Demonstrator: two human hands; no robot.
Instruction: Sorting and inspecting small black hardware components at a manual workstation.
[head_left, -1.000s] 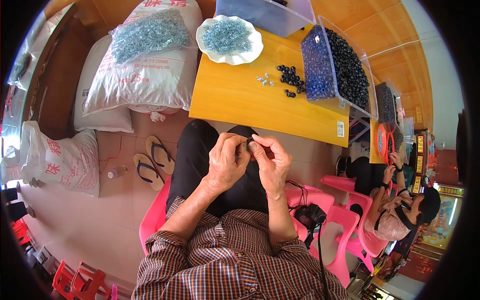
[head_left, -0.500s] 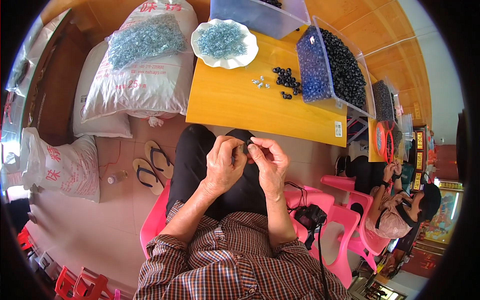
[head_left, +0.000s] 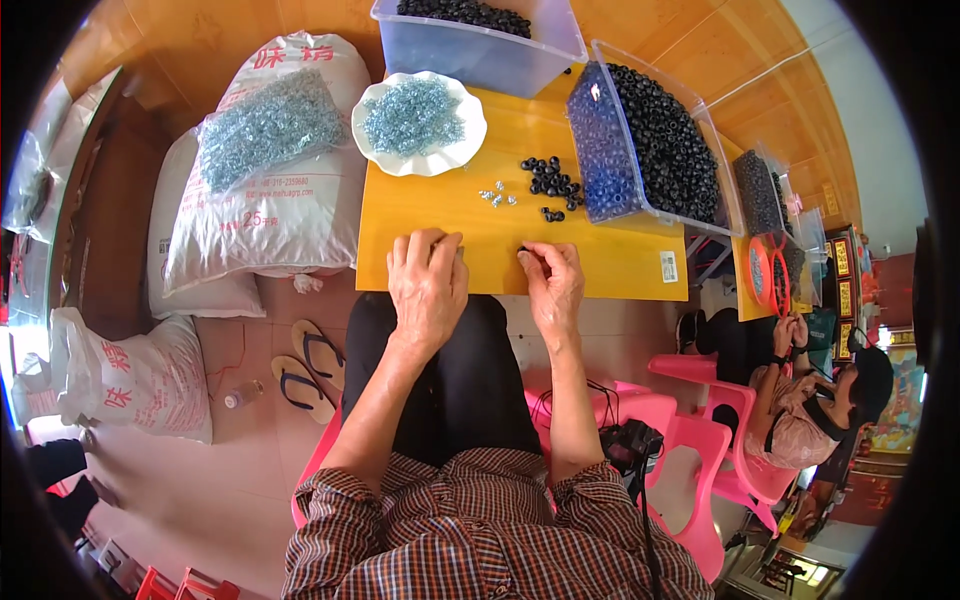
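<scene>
My right hand [head_left: 556,288] is at the near edge of the yellow table, its thumb and forefinger pinching a small black round piece [head_left: 523,250]. Beside it, my left hand [head_left: 428,285] rests over the same edge with bent fingers; their tips are turned down, and what they hold, if anything, is hidden. Just beyond my hands lie a few small shiny clear pieces [head_left: 497,194] and a loose cluster of black round pieces [head_left: 550,180]. A white scalloped dish [head_left: 440,165] farther back holds many small bluish clear pieces.
A clear bin [head_left: 690,140] of black pieces stands on the table [head_left: 440,225] at right, another translucent bin [head_left: 480,55] behind. Large white sacks [head_left: 270,235] and sandals [head_left: 305,380] are at left. A seated person [head_left: 800,410] works at right by pink chairs [head_left: 690,450].
My hands were together above my lap, fingers meeting around a small dark piece. Now they are apart and farther forward, over the table edge. The whole view has shifted slightly.
</scene>
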